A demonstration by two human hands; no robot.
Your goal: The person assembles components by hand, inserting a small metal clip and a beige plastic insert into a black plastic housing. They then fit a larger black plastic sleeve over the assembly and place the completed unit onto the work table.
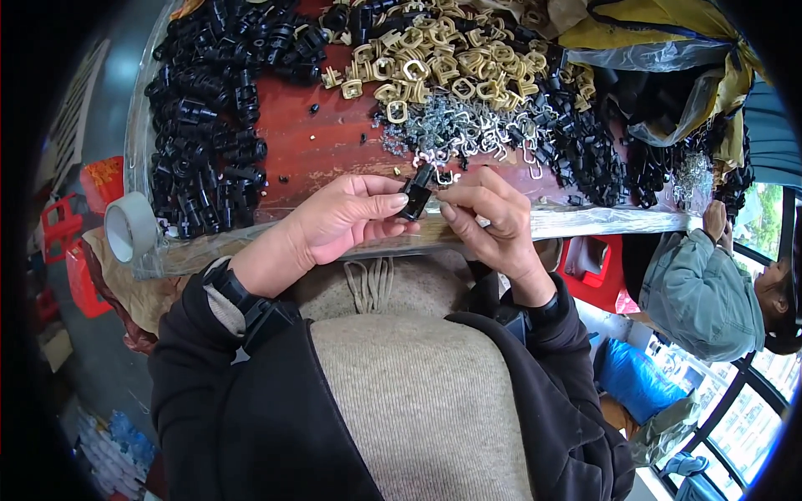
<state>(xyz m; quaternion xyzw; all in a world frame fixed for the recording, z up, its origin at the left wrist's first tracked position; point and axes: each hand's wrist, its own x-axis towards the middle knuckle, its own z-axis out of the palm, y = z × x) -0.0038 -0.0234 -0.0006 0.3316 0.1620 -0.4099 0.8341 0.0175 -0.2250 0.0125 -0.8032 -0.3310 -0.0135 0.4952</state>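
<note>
My left hand (347,215) pinches a small black plastic fitting (417,195) between thumb and fingers, above the table's near edge. The fitting is tilted, its narrow end toward the far side. Close at its right is my right hand (494,219), thumb and forefinger pressed together; whatever lies between them is hidden. Just beyond the hands, bent metal wire clips (489,138) lie in a heap beside small clear-grey pieces (426,125). Behind them are beige plastic ring-shaped parts (451,54). To the left is a large heap of black fittings (205,117).
Small black pieces (585,159) are heaped on the right of the red tabletop (305,138). A yellow-and-black bag (660,33) stands at the far right. A roll of tape (131,225) hangs at the left corner. Another person in a light blue jacket (702,284) sits at the right.
</note>
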